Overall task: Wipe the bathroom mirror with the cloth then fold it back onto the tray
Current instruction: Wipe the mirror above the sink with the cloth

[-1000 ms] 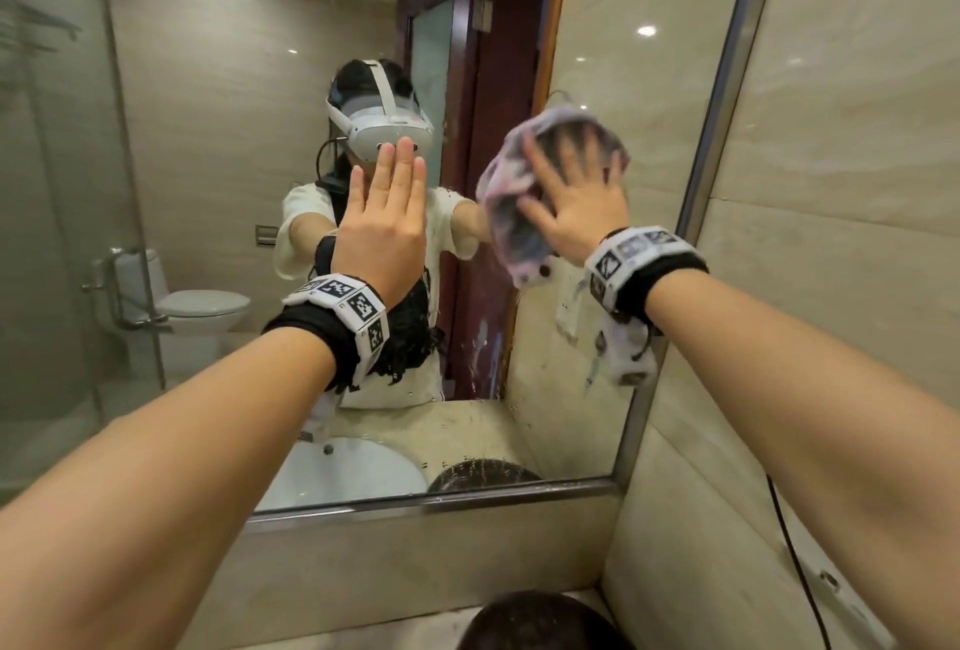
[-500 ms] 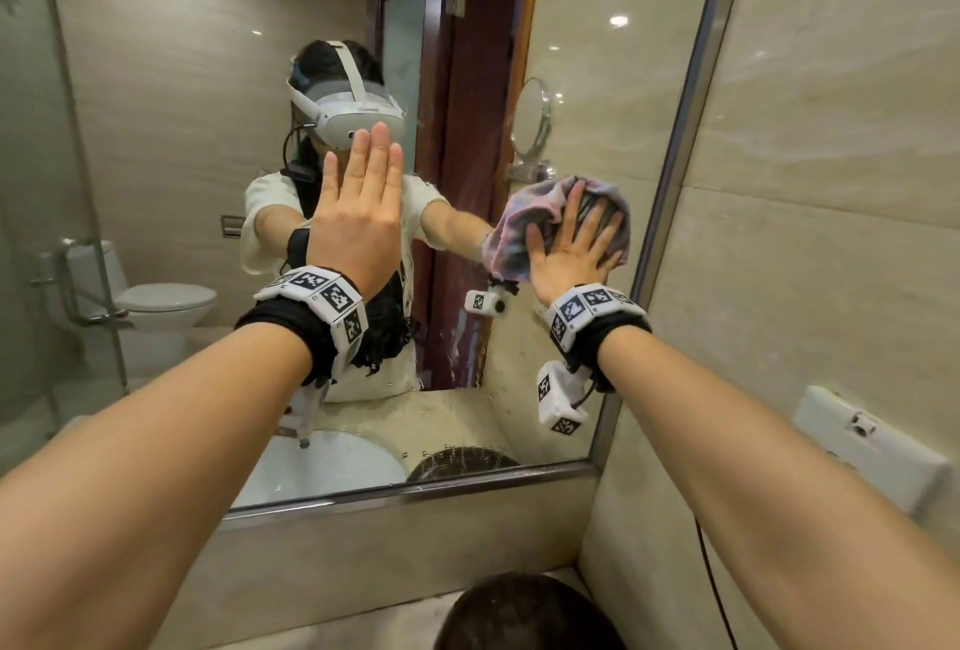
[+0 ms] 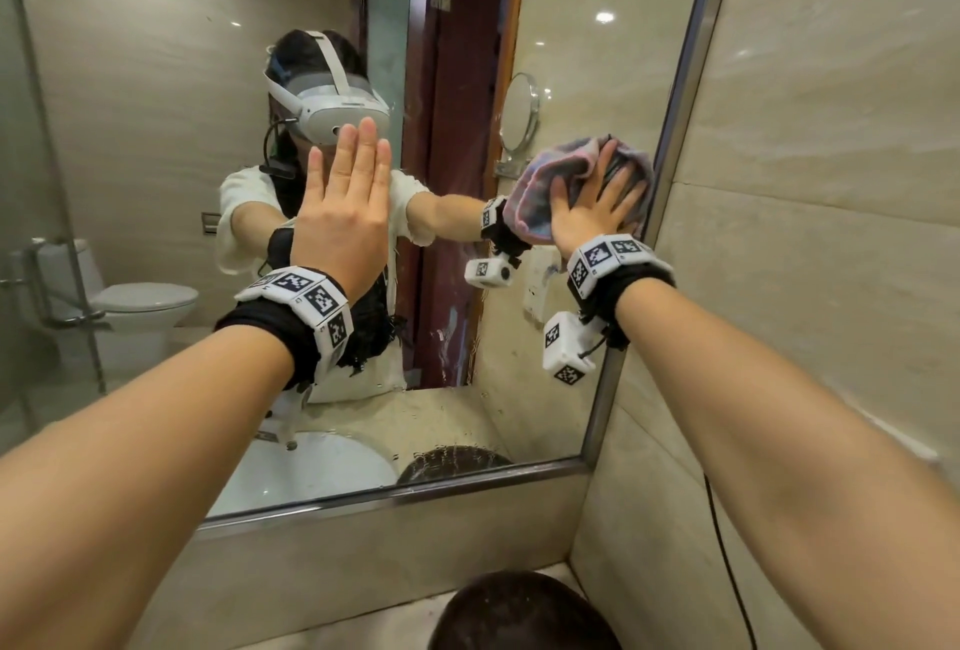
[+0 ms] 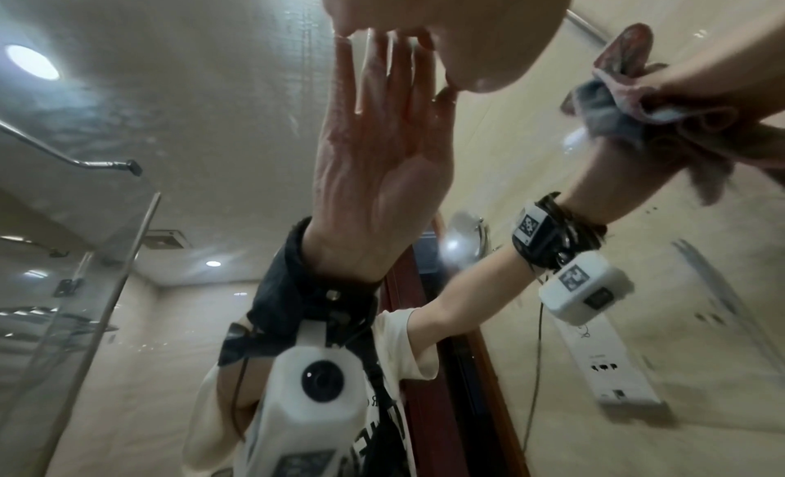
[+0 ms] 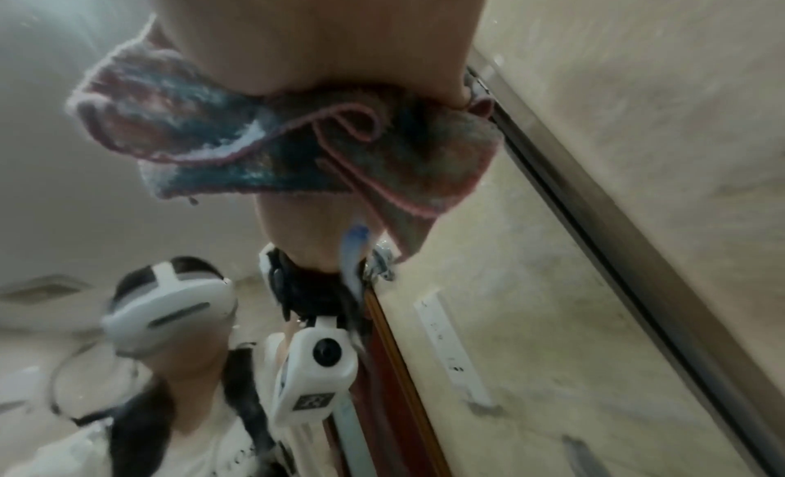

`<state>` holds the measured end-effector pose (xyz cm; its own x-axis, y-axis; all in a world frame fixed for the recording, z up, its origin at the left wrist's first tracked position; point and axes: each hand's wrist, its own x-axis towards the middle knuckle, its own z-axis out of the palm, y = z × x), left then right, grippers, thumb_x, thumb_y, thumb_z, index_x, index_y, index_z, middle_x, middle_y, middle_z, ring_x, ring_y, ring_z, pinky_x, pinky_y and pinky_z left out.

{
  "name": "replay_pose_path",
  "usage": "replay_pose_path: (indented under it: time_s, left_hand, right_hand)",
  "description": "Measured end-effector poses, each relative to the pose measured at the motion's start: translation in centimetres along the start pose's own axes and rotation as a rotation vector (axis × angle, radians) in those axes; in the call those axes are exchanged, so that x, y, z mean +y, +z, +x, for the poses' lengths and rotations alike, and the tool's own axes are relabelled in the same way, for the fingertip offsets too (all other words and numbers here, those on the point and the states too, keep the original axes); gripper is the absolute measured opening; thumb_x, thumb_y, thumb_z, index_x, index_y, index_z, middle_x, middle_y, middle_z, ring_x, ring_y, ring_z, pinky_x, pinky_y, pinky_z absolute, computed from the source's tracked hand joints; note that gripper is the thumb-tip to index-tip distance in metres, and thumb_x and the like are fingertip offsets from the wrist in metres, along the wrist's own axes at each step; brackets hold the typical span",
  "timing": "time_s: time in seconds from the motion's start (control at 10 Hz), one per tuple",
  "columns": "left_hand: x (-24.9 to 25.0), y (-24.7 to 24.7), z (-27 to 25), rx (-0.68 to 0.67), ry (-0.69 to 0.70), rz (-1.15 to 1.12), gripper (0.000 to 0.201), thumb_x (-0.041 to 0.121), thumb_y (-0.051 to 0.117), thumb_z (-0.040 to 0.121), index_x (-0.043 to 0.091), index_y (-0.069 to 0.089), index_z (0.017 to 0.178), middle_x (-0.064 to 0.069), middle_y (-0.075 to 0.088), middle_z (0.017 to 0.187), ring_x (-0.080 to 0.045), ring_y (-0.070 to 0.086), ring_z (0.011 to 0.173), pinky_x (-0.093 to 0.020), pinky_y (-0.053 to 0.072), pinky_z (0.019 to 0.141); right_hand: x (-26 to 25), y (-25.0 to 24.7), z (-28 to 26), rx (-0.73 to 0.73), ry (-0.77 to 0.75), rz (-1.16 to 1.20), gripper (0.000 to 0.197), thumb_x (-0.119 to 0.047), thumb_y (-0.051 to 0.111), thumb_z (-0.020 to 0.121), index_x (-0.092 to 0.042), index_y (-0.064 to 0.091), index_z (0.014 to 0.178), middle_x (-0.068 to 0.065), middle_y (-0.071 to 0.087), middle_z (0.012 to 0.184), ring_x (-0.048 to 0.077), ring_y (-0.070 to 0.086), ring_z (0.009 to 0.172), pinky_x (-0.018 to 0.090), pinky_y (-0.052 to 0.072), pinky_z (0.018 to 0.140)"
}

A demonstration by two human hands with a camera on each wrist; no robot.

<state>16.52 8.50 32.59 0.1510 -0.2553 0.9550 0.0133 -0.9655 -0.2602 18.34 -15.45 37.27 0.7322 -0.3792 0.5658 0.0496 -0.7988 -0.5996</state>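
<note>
Now right hand (image 3: 597, 213) flat, fingers spread, presses cloth (image 3: 561, 182) on mirror (image 3: 597, 52) — left hand (image 3: 345, 213) flat, apart.

Two hands are showing: one left hand (image 3: 347, 213) at the left and one right hand (image 3: 597, 213) at the right. One cloth (image 3: 550, 182) is lying against one mirror (image 3: 597, 52). Two marker wristbands (image 3: 306, 301) are being worn, and one dark round basin (image 3: 519, 613) is sitting near.
</note>
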Motion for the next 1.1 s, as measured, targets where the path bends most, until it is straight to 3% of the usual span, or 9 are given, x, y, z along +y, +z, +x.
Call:
replay_pose_path:
  time_s: [0.3, 0.4, 0.5, 0.6, 0.7, 0.8, 0.9, 1.0, 1.1]
  left_hand:
    - [0.0, 0.4, 0.0, -0.035, 0.000, -0.075, 0.050, 0.007, 0.047, 0.095, -0.007, 0.031, 0.141, -0.027, 0.031, 0.147, -0.043, 0.030, 0.135, -0.057, 0.021, 0.108]
    - [-0.1, 0.5, -0.1, -0.050, 0.002, -0.108, 0.050, 0.007, 0.045, 0.097, -0.007, 0.029, 0.141, -0.028, 0.029, 0.147, -0.044, 0.028, 0.136, -0.059, 0.021, 0.108]
    - [-0.2, 0.4, -0.1, -0.060, -0.003, -0.131, 0.049, 0.007, 0.042, 0.097, -0.007, 0.028, 0.142, -0.028, 0.027, 0.148, -0.044, 0.026, 0.137, -0.060, 0.020, 0.109]
    - [-0.2, 0.4, 0.0, -0.052, 0.002, -0.134, 0.049, 0.007, 0.043, 0.097, -0.007, 0.028, 0.142, -0.028, 0.027, 0.148, -0.044, 0.026, 0.137, -0.059, 0.020, 0.108]
    - [-0.2, 0.5, 0.0, -0.047, 0.004, -0.126, 0.049, 0.008, 0.043, 0.097, -0.006, 0.029, 0.142, -0.027, 0.029, 0.148, -0.043, 0.028, 0.137, -0.058, 0.019, 0.108]
    - [-0.2, 0.3, 0.0, -0.065, 0.005, -0.130, 0.048, 0.009, 0.040, 0.098, -0.006, 0.027, 0.143, -0.027, 0.027, 0.149, -0.042, 0.025, 0.138, -0.058, 0.018, 0.109]
    - [-0.2, 0.3, 0.1, -0.079, 0.000, -0.142, 0.048, 0.010, 0.039, 0.099, -0.005, 0.026, 0.143, -0.027, 0.025, 0.149, -0.042, 0.024, 0.139, -0.058, 0.016, 0.110]
    - [-0.2, 0.3, 0.0, -0.093, 0.002, -0.126, 0.049, 0.011, 0.037, 0.100, -0.005, 0.025, 0.144, -0.026, 0.024, 0.150, -0.042, 0.023, 0.139, -0.057, 0.015, 0.111]
    - [-0.3, 0.2, 0.1, -0.110, 0.004, -0.128, 0.049, 0.011, 0.037, 0.100, -0.005, 0.024, 0.144, -0.027, 0.023, 0.150, -0.042, 0.022, 0.139, -0.057, 0.014, 0.111]
  right_hand:
    - [5.1, 5.0, -5.0, -0.029, 0.019, -0.068, 0.077, -0.056, 0.030, 0.092, -0.024, -0.010, 0.149, 0.010, -0.012, 0.158, 0.032, -0.011, 0.146, 0.055, -0.001, 0.117]
    - [6.3, 5.9, -7.1, -0.003, -0.009, -0.172, 0.078, -0.056, 0.033, 0.091, -0.022, -0.005, 0.150, 0.014, -0.002, 0.158, 0.035, 0.001, 0.145, 0.055, 0.011, 0.117]
    - [6.6, 5.2, -7.3, 0.083, -0.091, -0.286, 0.078, -0.058, 0.038, 0.090, -0.020, 0.008, 0.150, 0.016, 0.018, 0.153, 0.036, 0.021, 0.139, 0.051, 0.020, 0.113]
    - [6.6, 4.0, -6.7, 0.118, -0.150, -0.338, 0.077, -0.059, 0.042, 0.088, -0.017, 0.017, 0.148, 0.014, 0.023, 0.149, 0.034, 0.024, 0.136, 0.048, 0.020, 0.112]
    - [6.7, 4.2, -6.9, 0.110, -0.175, -0.297, 0.078, -0.056, 0.041, 0.089, -0.014, 0.013, 0.149, 0.013, 0.013, 0.156, 0.032, 0.012, 0.143, 0.048, 0.012, 0.118]
    - [6.6, 5.0, -7.2, 0.043, -0.180, -0.139, 0.071, -0.044, 0.035, 0.096, -0.013, 0.003, 0.150, 0.011, 0.002, 0.159, 0.028, 0.000, 0.147, 0.050, 0.006, 0.120]
    - [6.3, 5.7, -7.5, 0.065, -0.192, 0.053, 0.062, -0.026, 0.033, 0.099, -0.008, 0.002, 0.150, 0.015, 0.000, 0.159, 0.030, -0.002, 0.147, 0.048, 0.004, 0.120]
    - [5.5, 5.5, -7.7, 0.057, -0.169, 0.194, 0.068, -0.021, 0.039, 0.095, -0.011, 0.001, 0.150, 0.016, -0.004, 0.158, 0.031, -0.007, 0.147, 0.047, -0.003, 0.120]
    - [4.1, 5.5, -8.3, -0.021, -0.264, 0.077, 0.069, -0.033, 0.036, 0.095, -0.019, -0.004, 0.150, 0.013, -0.014, 0.158, 0.031, -0.015, 0.145, 0.055, -0.007, 0.117]
